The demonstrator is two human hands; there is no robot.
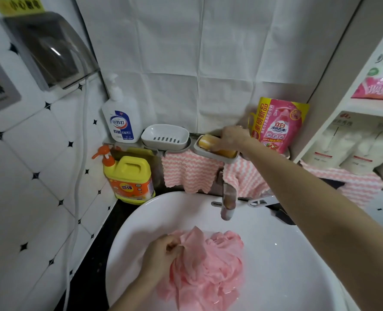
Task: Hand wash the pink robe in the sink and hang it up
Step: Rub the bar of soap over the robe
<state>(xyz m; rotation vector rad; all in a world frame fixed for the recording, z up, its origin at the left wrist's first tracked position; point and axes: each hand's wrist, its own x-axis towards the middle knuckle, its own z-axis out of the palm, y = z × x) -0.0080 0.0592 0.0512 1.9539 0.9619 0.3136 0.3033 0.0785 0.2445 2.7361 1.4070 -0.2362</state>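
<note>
Robe status: pink robe (206, 265) sits bunched up in the white sink (287, 265), near the middle of the basin, on the near side of the faucet (227, 203) spout and slightly left of it. Fabric looks wet and crumpled, one fold raised on its far-left side

Left hand (161, 252) is down in the basin at the robe's left edge, fingers curled, pinching that raised fold. Right hand (230, 136) is stretched out to the far rack, fingers curled over the right end of the yellow soap bar (208, 141). Bar lies in the grey soap dish (210, 153); can't tell whether it is lifted off the dish at all. Hands well apart, one near, one far

Rest of the rack, left to right: white pump bottle (122, 122), white slotted dish (164, 136) just left of the grey one, pink refill pouch (278, 126) upright against the wall just right of the right hand. Pink-and-white striped cloth (186, 173) hangs below the rack, behind the faucet

Yellow jug (130, 178) with orange pump stands on the dark worktop (89, 277) under the pump bottle, just beside the sink's far-left rim

White shelf (365, 106) on the right holds pouches and a pink pack. Clear hinged cover (49, 50) is mounted on the tiled wall, far left
</note>
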